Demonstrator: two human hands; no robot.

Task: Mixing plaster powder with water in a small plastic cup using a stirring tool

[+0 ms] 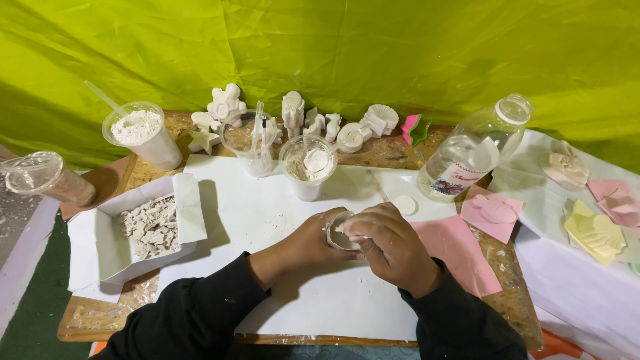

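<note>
Both hands meet over the middle of the white sheet [267, 213]. The left hand [310, 241] curls narrow around a small round mould [338, 235], gripping its side, while the right hand [390, 245] closes over the top, fingertips [352, 230] pinched tight on the rim; I cannot tell whether they hold anything else.

Just behind stands a clear cup of wet plaster [307, 167] with a spoon in it, and further back a row of white plaster figures [293, 110]. A clear plastic bottle [475, 148], its cap [404, 204] off, leans at the right near the pink moulds [493, 212].

To my eye the risk is in the pinch: pressing too hard could crack whatever sits in the small mould, and crumbs would scatter over the sheet. A right elbow swinging wide could also tip the open bottle.
</note>
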